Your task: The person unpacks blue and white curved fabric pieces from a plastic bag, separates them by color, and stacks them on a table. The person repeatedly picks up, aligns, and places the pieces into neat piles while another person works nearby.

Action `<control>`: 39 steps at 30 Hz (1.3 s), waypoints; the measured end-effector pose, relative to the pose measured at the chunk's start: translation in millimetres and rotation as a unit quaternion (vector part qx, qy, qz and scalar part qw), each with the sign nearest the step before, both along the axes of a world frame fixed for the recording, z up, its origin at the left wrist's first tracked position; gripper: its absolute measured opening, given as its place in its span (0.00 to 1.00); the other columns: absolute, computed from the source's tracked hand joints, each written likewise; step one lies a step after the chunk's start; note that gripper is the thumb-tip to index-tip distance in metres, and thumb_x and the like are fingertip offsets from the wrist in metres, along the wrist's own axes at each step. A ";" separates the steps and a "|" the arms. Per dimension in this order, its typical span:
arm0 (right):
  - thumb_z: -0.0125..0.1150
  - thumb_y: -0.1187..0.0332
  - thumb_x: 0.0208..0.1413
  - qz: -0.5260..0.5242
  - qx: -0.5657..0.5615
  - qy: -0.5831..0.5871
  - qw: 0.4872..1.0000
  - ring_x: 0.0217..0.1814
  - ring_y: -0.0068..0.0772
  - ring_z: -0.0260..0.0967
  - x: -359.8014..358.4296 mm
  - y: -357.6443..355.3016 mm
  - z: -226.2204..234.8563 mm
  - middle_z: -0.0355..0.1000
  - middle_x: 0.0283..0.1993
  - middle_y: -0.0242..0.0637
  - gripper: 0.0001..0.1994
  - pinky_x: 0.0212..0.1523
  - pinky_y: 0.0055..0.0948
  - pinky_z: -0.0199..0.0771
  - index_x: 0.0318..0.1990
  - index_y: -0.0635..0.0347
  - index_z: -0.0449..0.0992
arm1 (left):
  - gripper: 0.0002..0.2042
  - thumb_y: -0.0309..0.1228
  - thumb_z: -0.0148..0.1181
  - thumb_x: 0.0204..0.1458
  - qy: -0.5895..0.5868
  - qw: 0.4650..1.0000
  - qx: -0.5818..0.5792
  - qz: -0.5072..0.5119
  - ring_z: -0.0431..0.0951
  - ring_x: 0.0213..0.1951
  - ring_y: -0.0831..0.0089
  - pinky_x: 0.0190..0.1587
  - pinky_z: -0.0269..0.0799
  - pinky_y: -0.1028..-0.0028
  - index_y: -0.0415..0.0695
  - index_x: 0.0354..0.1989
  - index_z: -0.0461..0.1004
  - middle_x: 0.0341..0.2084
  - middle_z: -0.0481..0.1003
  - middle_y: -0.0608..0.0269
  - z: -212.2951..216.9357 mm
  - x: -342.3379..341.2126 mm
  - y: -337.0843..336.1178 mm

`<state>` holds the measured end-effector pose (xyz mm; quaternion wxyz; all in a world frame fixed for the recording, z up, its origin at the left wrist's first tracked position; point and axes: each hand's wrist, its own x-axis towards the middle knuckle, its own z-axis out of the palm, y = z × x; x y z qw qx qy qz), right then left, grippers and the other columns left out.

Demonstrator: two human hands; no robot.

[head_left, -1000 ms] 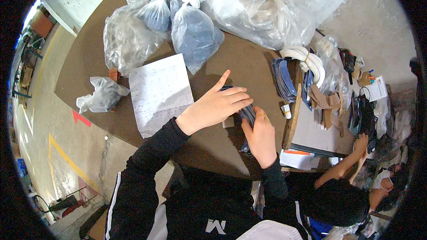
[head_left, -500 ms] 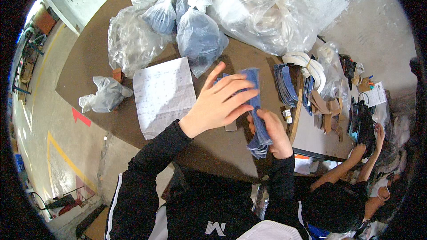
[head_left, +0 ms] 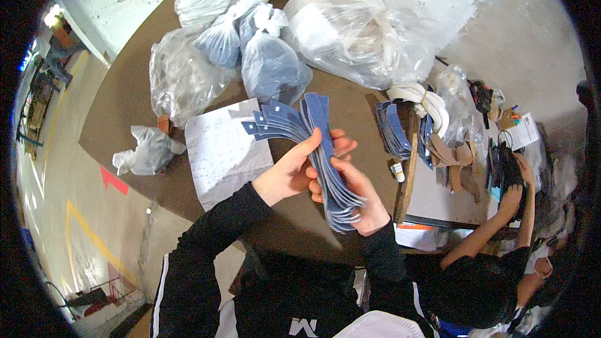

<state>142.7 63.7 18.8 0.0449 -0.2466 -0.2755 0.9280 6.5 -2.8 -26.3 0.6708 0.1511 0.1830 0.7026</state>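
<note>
A stack of curved blue denim-like strips (head_left: 320,122) is between my hands above the brown table, its layered lower ends fanned out. My left hand (head_left: 289,171) wraps round its middle, thumb on the near face and fingers behind. Lower down, my right hand (head_left: 363,195) grips the same stack, with its thumb on top. More blue strips with small white marks (head_left: 278,119) spread to the left, just beyond my left hand. Whether they join the held stack I cannot tell. Under them lies a white sheet of paper (head_left: 222,156) with writing.
Knotted plastic bags (head_left: 275,66) and a large clear bag (head_left: 363,31) line the far side. A small bag (head_left: 149,150) sits at left. Rightward are another blue stack (head_left: 393,130), white curved strips (head_left: 418,97) and a wooden stick (head_left: 409,178). A co-worker's hands (head_left: 518,191) handle dark material.
My left hand, spread over the stack before, has closed round its middle. The held stack has shifted left, and the spread strips beyond my left hand now show.
</note>
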 end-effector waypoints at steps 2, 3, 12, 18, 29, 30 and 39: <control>0.47 0.57 0.67 0.024 0.058 -0.038 0.997 0.37 0.24 0.73 2.3 2.6 7.0 0.76 0.38 0.36 0.19 0.37 0.23 0.74 0.47 0.65 0.74 | 0.20 0.50 0.50 0.60 -0.025 0.997 -0.064 0.044 0.66 0.62 0.62 0.67 0.59 0.59 0.46 0.49 0.68 0.35 0.74 0.69 -6.5 -1.2 1.1; 0.47 0.57 0.67 0.020 0.161 -0.063 0.985 0.37 0.23 0.73 6.9 6.7 2.0 0.77 0.37 0.37 0.19 0.37 0.23 0.73 0.45 0.67 0.75 | 0.20 0.50 0.51 0.59 -0.031 0.998 -0.038 0.028 0.66 0.62 0.62 0.66 0.59 0.59 0.46 0.50 0.68 0.35 0.74 0.69 -10.0 -0.3 2.3; 0.53 0.66 0.62 -0.160 0.805 -0.262 0.508 0.47 0.47 0.75 46.5 140.0 -11.9 0.76 0.44 0.53 0.16 0.48 0.35 0.72 0.51 0.67 0.74 | 0.16 0.49 0.53 0.58 -0.163 0.986 0.036 -0.011 0.64 0.33 0.80 0.51 0.68 0.67 0.50 0.44 0.66 0.28 0.60 0.75 -7.7 -2.7 6.5; 0.52 0.65 0.59 0.036 0.793 -0.382 0.472 0.47 0.62 0.71 27.7 157.2 -48.9 0.72 0.44 0.62 0.23 0.48 0.50 0.70 0.59 0.70 0.65 | 0.18 0.49 0.56 0.56 -0.179 0.981 0.071 -0.003 0.61 0.31 0.80 0.39 0.64 0.74 0.51 0.45 0.64 0.29 0.58 0.75 -8.3 -2.6 5.1; 0.57 0.65 0.55 -0.007 0.828 -0.399 0.393 0.51 0.53 0.67 5.3 117.5 -61.0 0.65 0.49 0.50 0.21 0.50 0.44 0.69 0.52 0.71 0.65 | 0.17 0.48 0.54 0.58 -0.178 0.983 0.054 -0.007 0.63 0.33 0.78 0.41 0.65 0.72 0.51 0.46 0.66 0.32 0.62 0.74 -9.8 -3.4 6.7; 0.56 0.65 0.55 -0.021 0.846 -0.412 0.338 0.51 0.50 0.67 -0.3 108.0 -65.6 0.65 0.48 0.49 0.20 0.49 0.43 0.69 0.52 0.70 0.66 | 0.17 0.48 0.54 0.58 -0.182 0.981 0.066 -0.009 0.64 0.34 0.77 0.42 0.65 0.71 0.51 0.47 0.65 0.32 0.63 0.73 -12.6 -4.3 7.1; 0.56 0.65 0.57 -0.043 0.847 -0.379 0.369 0.48 0.53 0.67 -5.8 106.2 -60.6 0.67 0.45 0.51 0.18 0.50 0.46 0.66 0.50 0.69 0.67 | 0.17 0.48 0.53 0.60 -0.142 0.987 0.078 0.003 0.67 0.38 0.75 0.43 0.68 0.70 0.49 0.49 0.66 0.38 0.67 0.71 -16.8 -5.3 5.7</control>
